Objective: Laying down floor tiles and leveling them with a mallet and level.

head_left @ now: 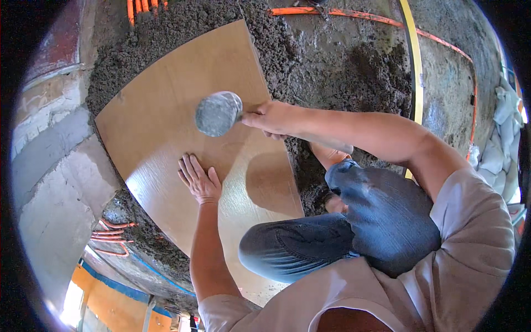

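Observation:
A large tan tile (177, 74) with a glossy surface lies on a bed of dark, crumbly mortar (365, 83). On the tile's middle my left hand (200, 180) rests flat, its fingers spread. My right hand (268, 119) grips the handle of a mallet (217, 114) with a round grey head. The head appears to be above the tile, up and to the right of my left hand; I cannot tell whether it touches. The handle's end sticks out past my right wrist, under the forearm.
My bent knee (271, 249) is over the tile's near right part. A long yellow bar (414, 66) lies to the right. Orange conduit (354, 15) runs along the far floor, and more orange tubes (113, 232) stick out at left beside a rough wall (61, 177). White bags (500, 138) sit far right.

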`<act>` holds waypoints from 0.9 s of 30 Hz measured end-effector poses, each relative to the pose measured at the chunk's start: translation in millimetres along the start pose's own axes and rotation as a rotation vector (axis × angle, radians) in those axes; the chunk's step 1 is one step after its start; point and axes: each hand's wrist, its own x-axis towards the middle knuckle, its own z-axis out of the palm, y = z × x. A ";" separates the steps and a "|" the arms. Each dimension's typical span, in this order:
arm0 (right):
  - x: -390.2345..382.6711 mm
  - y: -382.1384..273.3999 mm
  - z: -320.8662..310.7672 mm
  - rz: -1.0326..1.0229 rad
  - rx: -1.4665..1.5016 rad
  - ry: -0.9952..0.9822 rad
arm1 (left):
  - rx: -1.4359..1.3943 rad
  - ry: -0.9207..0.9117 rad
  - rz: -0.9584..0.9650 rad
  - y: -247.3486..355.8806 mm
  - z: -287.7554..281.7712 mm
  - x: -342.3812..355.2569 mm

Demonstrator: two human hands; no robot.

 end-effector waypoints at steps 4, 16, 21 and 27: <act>10.1 10.8 2.0 -0.080 -0.180 0.077 | 0.039 0.065 -0.091 29.7 4.1 6.7; -4.2 -18.6 1.4 -0.160 -0.288 0.031 | 0.038 0.049 -0.092 31.3 2.2 2.6; 0.2 -13.6 9.2 -0.232 -0.205 0.143 | 0.008 0.003 -0.143 31.9 -2.0 7.2; -8.9 5.8 6.1 -0.295 -0.121 0.068 | -0.024 -0.054 -0.206 37.1 2.0 10.1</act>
